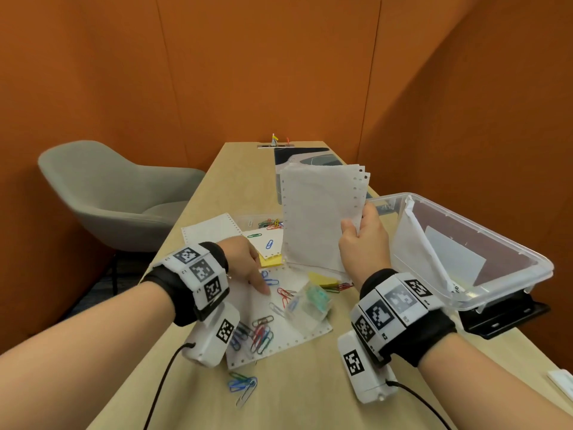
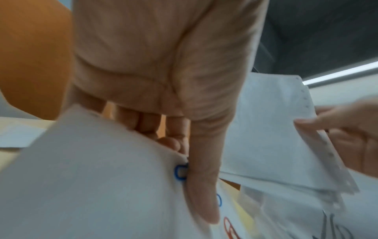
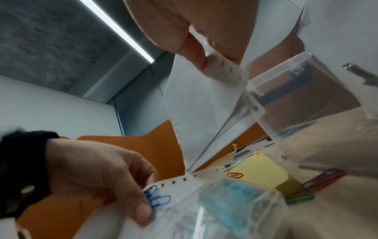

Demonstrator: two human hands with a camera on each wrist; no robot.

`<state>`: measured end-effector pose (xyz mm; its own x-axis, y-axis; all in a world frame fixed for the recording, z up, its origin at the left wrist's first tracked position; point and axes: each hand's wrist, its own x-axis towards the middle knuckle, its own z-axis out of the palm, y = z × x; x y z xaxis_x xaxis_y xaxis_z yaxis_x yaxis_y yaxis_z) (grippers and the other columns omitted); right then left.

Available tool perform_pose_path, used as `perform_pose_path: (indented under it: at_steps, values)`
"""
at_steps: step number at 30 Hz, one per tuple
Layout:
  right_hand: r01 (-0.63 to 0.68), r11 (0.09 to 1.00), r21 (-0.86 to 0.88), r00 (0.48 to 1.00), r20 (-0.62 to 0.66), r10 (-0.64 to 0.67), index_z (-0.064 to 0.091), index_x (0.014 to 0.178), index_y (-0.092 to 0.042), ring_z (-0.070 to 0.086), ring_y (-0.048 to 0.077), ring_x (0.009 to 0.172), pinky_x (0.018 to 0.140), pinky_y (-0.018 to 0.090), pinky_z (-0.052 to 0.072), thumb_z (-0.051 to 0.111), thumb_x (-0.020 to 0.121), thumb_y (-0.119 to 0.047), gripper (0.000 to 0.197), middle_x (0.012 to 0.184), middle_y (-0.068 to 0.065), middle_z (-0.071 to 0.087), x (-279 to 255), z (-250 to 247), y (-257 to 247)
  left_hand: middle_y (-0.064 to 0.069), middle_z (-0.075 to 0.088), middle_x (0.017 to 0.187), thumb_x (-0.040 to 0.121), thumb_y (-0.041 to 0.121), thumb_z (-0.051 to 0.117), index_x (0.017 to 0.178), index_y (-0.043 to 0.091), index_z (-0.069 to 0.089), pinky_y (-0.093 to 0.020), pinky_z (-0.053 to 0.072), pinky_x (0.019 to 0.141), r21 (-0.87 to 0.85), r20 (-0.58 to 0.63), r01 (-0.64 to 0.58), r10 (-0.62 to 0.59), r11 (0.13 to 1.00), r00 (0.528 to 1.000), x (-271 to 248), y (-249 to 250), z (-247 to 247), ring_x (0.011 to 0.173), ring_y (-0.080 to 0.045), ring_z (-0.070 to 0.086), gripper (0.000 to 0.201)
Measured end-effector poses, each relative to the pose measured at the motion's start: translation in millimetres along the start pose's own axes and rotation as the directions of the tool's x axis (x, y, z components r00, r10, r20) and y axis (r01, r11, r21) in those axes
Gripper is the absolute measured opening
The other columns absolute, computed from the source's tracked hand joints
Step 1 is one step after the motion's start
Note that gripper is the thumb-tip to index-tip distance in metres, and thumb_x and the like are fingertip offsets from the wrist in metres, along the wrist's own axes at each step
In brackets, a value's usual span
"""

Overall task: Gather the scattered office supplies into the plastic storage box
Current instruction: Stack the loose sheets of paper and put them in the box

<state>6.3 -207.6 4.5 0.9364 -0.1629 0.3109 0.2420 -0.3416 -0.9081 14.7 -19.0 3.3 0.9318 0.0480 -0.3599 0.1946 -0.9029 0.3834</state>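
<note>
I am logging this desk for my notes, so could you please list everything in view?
paper stack: several white perforated sheets, held upright by the table's middle.
loose sheets: at least two, white, flat on the table.
paper clips: many, mixed colours, scattered on sheets and table.
sticky notes: yellow, near the stack's base.
small clear case: one, teal contents, on the near sheet.
storage box: one, clear plastic, right, white paper inside.
table: one, light wood.
chair: one, grey, left.
left hand: on the near sheet by blue clips.
right hand: pinching the stack's edge.
</note>
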Motion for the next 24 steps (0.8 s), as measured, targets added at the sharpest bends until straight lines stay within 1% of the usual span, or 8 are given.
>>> perform_pose_path:
  at_steps: [3,6,8,9,12,15,19,24]
  values:
    - [0.037,0.998,0.041,0.999,-0.036,-0.036,0.044,0.120,-0.014,0.049,0.010,0.097,0.081,0.022,0.041,0.041,0.095,-0.005,0.026,0.111,-0.002,0.056,-1.0,-1.1,-4.7,0.002,0.059,0.065,0.058,0.029,0.087,0.059,0.019,0.054,-0.021,0.041,0.054,-0.086,-0.063,0.013,-0.018,0.996,0.998,-2.1,-7.6,-9.7,0.060,-0.013,0.052,0.035]
    - [0.063,0.997,0.045,0.996,-0.066,-0.060,0.043,0.123,-0.014,0.046,0.007,0.095,0.075,0.016,0.040,0.040,0.095,-0.004,0.030,0.106,-0.007,0.050,-0.7,-1.8,-8.7,0.003,0.060,0.063,0.053,0.031,0.090,0.056,0.020,0.052,-0.021,0.041,0.052,-0.170,-0.109,0.020,-0.039,0.985,0.993,-3.2,-13.3,-15.3,0.059,-0.013,0.053,0.039]
    - [0.068,0.997,0.030,0.995,-0.073,-0.065,0.042,0.124,-0.013,0.045,0.006,0.096,0.063,0.004,0.037,0.039,0.095,-0.004,0.031,0.106,-0.006,0.049,0.2,-2.0,-9.0,0.002,0.061,0.062,0.053,0.029,0.090,0.054,0.019,0.052,-0.022,0.042,0.053,-0.250,-0.138,0.020,-0.056,0.968,0.989,-5.2,-14.9,-19.3,0.059,-0.014,0.054,0.039]
    - [0.068,0.997,0.027,0.995,-0.075,-0.065,0.042,0.124,-0.013,0.045,0.006,0.096,0.059,0.002,0.036,0.039,0.095,-0.003,0.031,0.107,-0.006,0.049,0.4,-2.0,-8.8,0.000,0.061,0.061,0.053,0.027,0.090,0.053,0.018,0.052,-0.023,0.043,0.054,-0.295,-0.152,0.013,-0.061,0.955,0.986,-5.9,-15.7,-21.6,0.059,-0.016,0.055,0.039]
    - [0.067,0.997,0.031,0.995,-0.073,-0.064,0.041,0.126,-0.013,0.045,0.006,0.095,0.065,0.006,0.036,0.038,0.095,-0.002,0.033,0.111,-0.003,0.052,0.5,-1.6,-6.7,-0.004,0.062,0.062,0.050,0.024,0.090,0.050,0.017,0.050,-0.026,0.047,0.059,-0.381,-0.193,-0.023,-0.055,0.924,0.980,-9.6,-17.4,-30.9,0.061,-0.021,0.057,0.041]
    - [0.067,0.997,0.025,0.996,-0.059,-0.066,0.040,0.127,-0.013,0.045,0.006,0.096,0.059,0.002,0.034,0.037,0.095,-0.002,0.033,0.119,0.002,0.055,0.4,-0.6,-3.4,-0.009,0.064,0.068,0.044,0.027,0.091,0.048,0.017,0.049,-0.040,0.054,0.072,-0.413,-0.219,-0.082,-0.011,0.907,0.976,-15.3,-19.0,-40.9,0.067,-0.026,0.060,0.044]
    - [0.065,0.998,0.006,0.997,-0.050,-0.065,0.039,0.127,-0.012,0.044,0.006,0.098,0.050,-0.003,0.036,0.037,0.096,-0.001,0.033,0.125,0.005,0.055,1.4,0.2,-2.0,0.000,0.052,0.052,0.058,0.014,0.086,0.050,0.015,0.043,-0.026,0.045,0.051,-0.429,-0.276,-0.231,0.116,0.873,0.954,-24.0,-19.4,-50.5,0.053,-0.015,0.051,0.043]
    - [0.066,0.998,0.002,0.997,-0.050,-0.066,0.040,0.126,-0.013,0.047,0.008,0.097,0.060,0.000,0.032,0.038,0.095,0.000,0.033,0.124,0.006,0.056,1.9,3.8,-2.1,0.004,0.050,0.055,0.053,0.007,0.088,0.055,0.017,0.047,-0.019,0.037,0.047,-0.251,-0.254,-0.292,0.228,0.923,0.940,-30.3,-21.4,-40.5,0.051,-0.011,0.045,0.042]
